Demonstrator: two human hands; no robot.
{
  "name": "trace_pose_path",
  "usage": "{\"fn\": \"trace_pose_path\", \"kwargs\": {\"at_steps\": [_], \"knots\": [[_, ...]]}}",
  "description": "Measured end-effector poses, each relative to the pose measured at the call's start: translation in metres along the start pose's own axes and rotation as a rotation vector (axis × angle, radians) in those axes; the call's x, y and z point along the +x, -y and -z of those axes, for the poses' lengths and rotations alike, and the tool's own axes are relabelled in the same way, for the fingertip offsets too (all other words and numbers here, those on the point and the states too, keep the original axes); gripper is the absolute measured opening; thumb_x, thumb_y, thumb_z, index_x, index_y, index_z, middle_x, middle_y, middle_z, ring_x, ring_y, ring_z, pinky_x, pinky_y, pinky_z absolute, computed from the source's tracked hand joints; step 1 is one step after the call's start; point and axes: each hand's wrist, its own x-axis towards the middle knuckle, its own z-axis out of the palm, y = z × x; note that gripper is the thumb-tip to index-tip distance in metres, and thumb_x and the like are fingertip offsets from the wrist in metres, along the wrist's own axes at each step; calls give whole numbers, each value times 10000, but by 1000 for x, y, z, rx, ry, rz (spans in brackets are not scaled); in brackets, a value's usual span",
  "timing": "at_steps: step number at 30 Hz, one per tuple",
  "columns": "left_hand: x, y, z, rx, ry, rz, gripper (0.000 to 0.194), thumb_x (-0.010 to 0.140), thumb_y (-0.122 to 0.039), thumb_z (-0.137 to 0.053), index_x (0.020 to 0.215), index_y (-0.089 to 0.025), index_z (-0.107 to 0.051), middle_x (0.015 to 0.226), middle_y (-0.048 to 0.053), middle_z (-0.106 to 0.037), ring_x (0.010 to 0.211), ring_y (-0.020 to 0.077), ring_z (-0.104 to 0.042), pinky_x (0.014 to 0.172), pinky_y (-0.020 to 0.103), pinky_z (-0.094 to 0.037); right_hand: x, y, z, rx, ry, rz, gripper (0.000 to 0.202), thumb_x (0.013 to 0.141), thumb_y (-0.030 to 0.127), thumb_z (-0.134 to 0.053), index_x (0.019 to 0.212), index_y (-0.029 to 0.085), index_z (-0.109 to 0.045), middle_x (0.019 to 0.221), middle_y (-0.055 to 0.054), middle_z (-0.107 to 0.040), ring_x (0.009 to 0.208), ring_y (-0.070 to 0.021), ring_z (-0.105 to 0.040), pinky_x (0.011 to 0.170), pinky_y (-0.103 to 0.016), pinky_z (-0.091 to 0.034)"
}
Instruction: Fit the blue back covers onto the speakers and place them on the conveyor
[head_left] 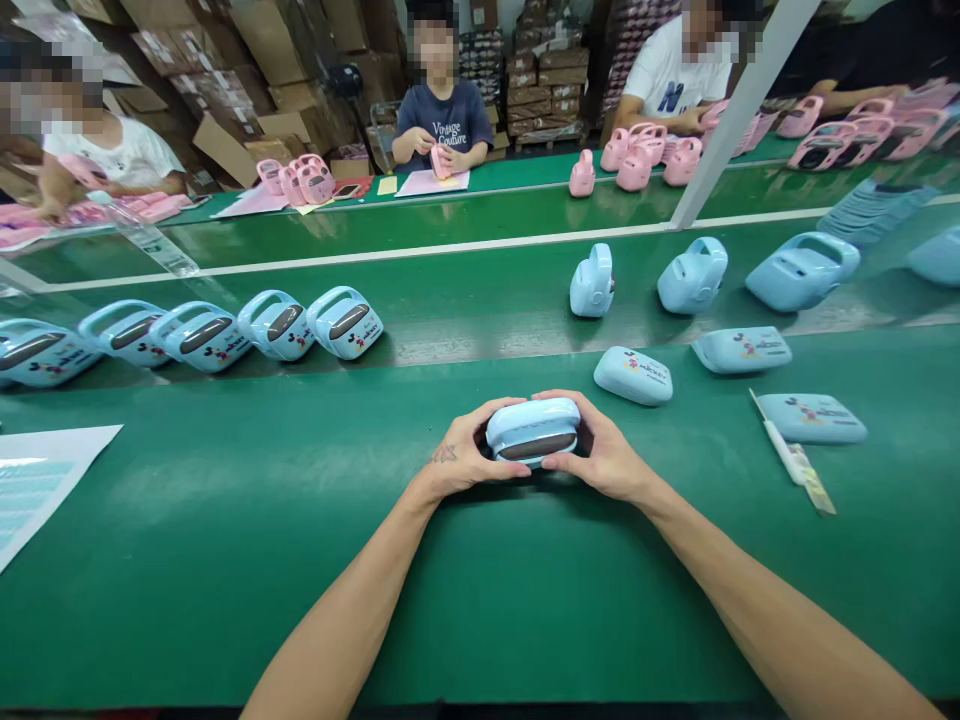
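Note:
Between both hands is a light blue plastic housing with a carry handle (534, 418) and a dark strip facing me. My left hand (474, 448) wraps its left end, thumb along the near lower edge. Around the right end closes my right hand (600, 450), its thumb also on the near side. The housing's underside is hidden, so I cannot tell whether it touches the green table (480, 590). Just beyond my right hand lies a blue panel with a printed mouse figure (634, 376). Two similar panels, one farther back (742, 350) and one nearer (811, 417), lie to its right.
A white-handled tool (784, 452) rests against the nearer panel. Blue handled housings (346, 322) line the left side; others (691, 275) stand at right. A printed sheet (52, 485) lies left. Across the table, several people handle pink housings (634, 165).

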Motion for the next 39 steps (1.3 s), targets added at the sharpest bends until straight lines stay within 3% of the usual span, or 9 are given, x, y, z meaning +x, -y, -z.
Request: {"fn": "trace_pose_path", "kwargs": {"at_steps": [7,14,19,21,23,26,31,34,39], "knots": [[1,5,0,17,20,-9,816,597,-347,-926,1341,-229,-613,1317,107,-678,1193,315,-638,1055,436,-483,0,0,2,32,-12,-27,668,713,375,-881,1294,275,-567,1240,-75,-652,1101,-280,-635,932,-388,-546],[-6,3,1,-141,121,-32,1234,491,-340,-989,1559,-319,-372,1601,117,-430,1459,394,-408,1212,517,-320,2,-2,3,409,-115,-98,672,622,410,-928,1197,292,-603,1127,-43,-721,1072,-277,-678,919,-381,-546],[-11,-4,-7,-95,6,-67,1204,459,-337,-991,1513,-293,-411,1521,129,-521,1383,392,-498,1157,509,-403,3,-3,-9,671,43,-297,702,713,560,-816,1309,281,-570,1195,-102,-720,1055,-317,-696,829,-432,-568],[-10,-6,-16,-84,-114,-65,1110,491,-348,-970,1466,-260,-446,1430,132,-594,1292,366,-580,1102,486,-461,5,-3,-12,590,-76,-252,623,729,523,-809,1267,278,-613,1248,-97,-697,1111,-307,-666,920,-453,-540],[-8,-7,-28,-15,-257,-62,1012,526,-344,-944,1417,-244,-475,1342,113,-640,1216,333,-626,1072,470,-482,9,-2,-14,419,-300,-118,505,725,435,-825,1180,282,-668,1262,-70,-680,1156,-279,-625,1015,-439,-487],[1,-5,-42,122,-438,-61,950,534,-331,-926,1377,-235,-499,1319,100,-629,1201,314,-623,1076,465,-466,20,3,-22,263,-478,42,275,775,375,-758,1018,253,-726,1101,-48,-700,1044,-239,-625,967,-381,-486],[19,-5,-47,119,-451,-138,713,714,-441,-787,1347,-219,-544,1356,116,-615,1248,314,-590,1090,455,-439,45,7,-44,279,-713,23,166,799,365,-605,788,204,-644,775,-1,-631,730,-178,-560,699,-297,-459],[28,-6,-49,88,-538,-129,516,845,-507,-633,1252,-192,-604,1270,123,-668,1168,296,-633,1039,442,-472,54,3,-53,254,-833,42,152,774,341,-546,742,203,-600,722,10,-590,691,-171,-526,673,-292,-433],[38,-1,-57,107,-722,-130,418,832,-521,-623,1093,-195,-650,1111,100,-721,1025,276,-676,951,409,-516,55,-1,-56,195,-923,51,166,679,256,-464,703,199,-618,692,-8,-621,686,-191,-545,691,-315,-442]]}}
